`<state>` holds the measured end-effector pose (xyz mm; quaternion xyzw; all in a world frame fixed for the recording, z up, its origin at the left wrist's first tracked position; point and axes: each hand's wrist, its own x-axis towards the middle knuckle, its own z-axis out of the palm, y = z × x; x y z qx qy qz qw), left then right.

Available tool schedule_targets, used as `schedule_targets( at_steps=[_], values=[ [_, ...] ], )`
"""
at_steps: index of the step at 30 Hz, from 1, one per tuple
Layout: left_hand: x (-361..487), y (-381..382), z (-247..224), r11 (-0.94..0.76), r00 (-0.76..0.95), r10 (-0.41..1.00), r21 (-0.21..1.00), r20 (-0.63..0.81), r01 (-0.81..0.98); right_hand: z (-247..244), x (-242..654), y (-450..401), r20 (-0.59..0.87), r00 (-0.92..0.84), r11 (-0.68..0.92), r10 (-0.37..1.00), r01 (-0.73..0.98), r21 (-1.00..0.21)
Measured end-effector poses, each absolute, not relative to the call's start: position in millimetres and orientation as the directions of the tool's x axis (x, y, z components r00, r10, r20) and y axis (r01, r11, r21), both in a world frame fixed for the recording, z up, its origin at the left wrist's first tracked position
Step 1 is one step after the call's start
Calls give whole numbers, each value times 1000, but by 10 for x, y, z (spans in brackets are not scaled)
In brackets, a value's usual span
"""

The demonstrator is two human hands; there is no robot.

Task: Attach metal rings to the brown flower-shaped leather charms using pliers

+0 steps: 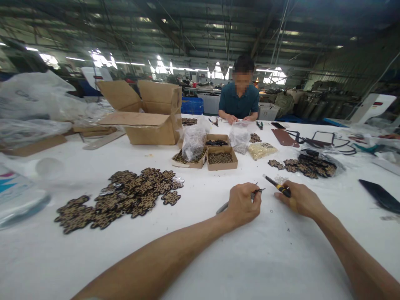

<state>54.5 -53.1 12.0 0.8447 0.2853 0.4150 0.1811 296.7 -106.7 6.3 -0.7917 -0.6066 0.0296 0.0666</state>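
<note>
My left hand (244,204) is closed around a slim tool with a grey handle (222,208) and dark pointed tips (259,190), which look like those of pliers. To the right, my right hand (301,198) grips a yellow-and-black handled tool (283,190), its greyish end directed up and left. The two tools are apart. Just beyond the right hand lies a small heap of tiny silvery rings (280,179), and one loose ring (271,211) sits between my hands. On the left spreads a pile of leopard-print, flower-shaped patches (125,196).
Small cardboard trays (222,164) of metal bits stand ahead, beside a big open carton (153,131). A co-worker (239,100) sits across the table. More patches (309,166) and a dark phone-like slab (380,195) lie right; plastic bags (37,100) are left.
</note>
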Motion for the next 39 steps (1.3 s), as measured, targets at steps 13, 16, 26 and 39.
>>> schedule_targets(
  at_steps=[13, 16, 26, 39],
  values=[
    [542, -548, 82, -790, 495, 612, 475, 617, 387, 288, 2644, -1159, 248, 159, 17, 956, 812, -583],
    [551, -570, 69, -808, 504, 588, 429, 633, 404, 344, 2423, -1177, 131, 103, 56, 986, 539, -840],
    [565, -615, 73, -825, 492, 547, 338, 677, 452, 238, 2267, -1157, 81, 145, 9, 986, 439, -898],
    [559, -570, 118, -915, 592, 403, 316, 698, 251, 368, 2385, -1198, -49, -30, -40, 998, 243, -969]
  ],
)
